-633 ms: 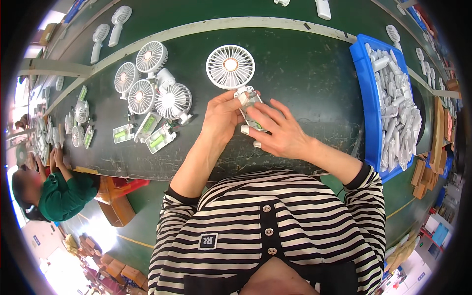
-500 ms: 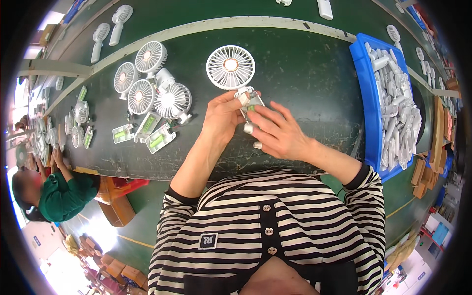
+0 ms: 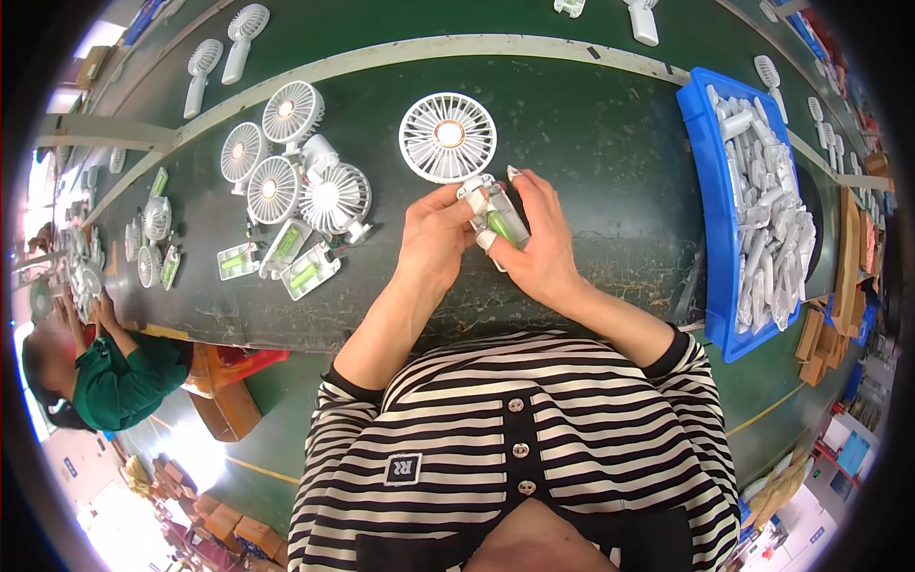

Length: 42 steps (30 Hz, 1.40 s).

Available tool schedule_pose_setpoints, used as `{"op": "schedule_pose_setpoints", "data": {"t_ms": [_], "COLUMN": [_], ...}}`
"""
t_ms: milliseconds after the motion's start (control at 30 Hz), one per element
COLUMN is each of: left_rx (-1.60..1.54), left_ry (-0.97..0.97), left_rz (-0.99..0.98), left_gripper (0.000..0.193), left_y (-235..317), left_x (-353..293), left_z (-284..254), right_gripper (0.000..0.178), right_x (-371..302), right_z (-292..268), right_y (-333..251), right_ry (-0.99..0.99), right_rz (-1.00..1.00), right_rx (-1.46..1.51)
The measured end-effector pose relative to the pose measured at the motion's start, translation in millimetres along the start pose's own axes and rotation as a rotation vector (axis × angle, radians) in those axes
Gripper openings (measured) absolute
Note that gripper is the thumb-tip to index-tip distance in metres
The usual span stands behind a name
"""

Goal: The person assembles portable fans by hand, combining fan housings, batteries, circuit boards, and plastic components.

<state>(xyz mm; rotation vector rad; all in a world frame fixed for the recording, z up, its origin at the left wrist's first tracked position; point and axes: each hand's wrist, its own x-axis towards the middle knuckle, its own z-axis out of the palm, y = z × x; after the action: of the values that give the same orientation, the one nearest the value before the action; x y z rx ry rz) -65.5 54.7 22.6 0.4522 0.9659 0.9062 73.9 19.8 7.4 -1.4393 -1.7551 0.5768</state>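
Note:
A white handheld fan (image 3: 448, 137) lies face up on the dark green table, its handle pointing toward me. The handle half (image 3: 513, 221) is open and shows a green cylindrical battery (image 3: 499, 226) inside. My left hand (image 3: 431, 238) closes around the handle's left side, with thumb and fingertips near the neck under the fan head. On the other side my right hand (image 3: 545, 250) grips the handle, its thumb at the lower end and its fingers along the right edge. Pale coverings wrap some of my fingertips.
Left of my hands sit several white fan heads (image 3: 274, 189) and opened handles with green batteries (image 3: 284, 245). A blue bin (image 3: 713, 205) of white handle pieces (image 3: 762, 224) stands at right. Finished-looking fans (image 3: 246, 40) lie beyond the pale rail (image 3: 381, 51). A co-worker (image 3: 129, 377) works at far left.
My right hand has shifted from across the handle to its right side, uncovering the battery. The fans beyond the rail have slid slightly rightward.

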Motion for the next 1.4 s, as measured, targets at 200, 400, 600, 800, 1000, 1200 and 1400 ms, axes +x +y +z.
{"op": "schedule_pose_setpoints", "data": {"t_ms": [200, 400, 600, 800, 1000, 1200, 1400], "left_rx": [0.017, 0.043, 0.026, 0.068, 0.078, 0.246, 0.128], "left_ry": [0.009, -0.024, -0.065, -0.063, -0.077, -0.045, -0.079], "left_rz": [0.008, 0.14, 0.109, 0.096, 0.162, 0.268, 0.126], "left_gripper": [0.023, 0.022, 0.021, 0.02, 0.021, 0.022, 0.022], "left_y": [0, 1, 4, -1, -3, -2, 3], "left_x": [-4, -7, -4, -1, -4, -4, -4], "left_z": [5, 2, 0, -6, -2, -3, -6], "right_gripper": [0.058, 0.058, 0.063, 0.059, 0.059, 0.056, 0.05], "right_x": [4, 8, 1, 5, 1, -6, 0], "right_z": [-3, -4, -18, -21, -23, -24, -29], "right_y": [-8, -11, -4, -4, -5, -7, -2], "right_ry": [0.035, -0.023, 0.02, -0.018, -0.037, -0.042, -0.083], "right_rz": [-0.005, 0.035, 0.017, 0.049, 0.073, 0.024, -0.245], "right_rx": [-0.04, 0.022, 0.491, 0.558, 0.57, 0.515, 0.118]}}
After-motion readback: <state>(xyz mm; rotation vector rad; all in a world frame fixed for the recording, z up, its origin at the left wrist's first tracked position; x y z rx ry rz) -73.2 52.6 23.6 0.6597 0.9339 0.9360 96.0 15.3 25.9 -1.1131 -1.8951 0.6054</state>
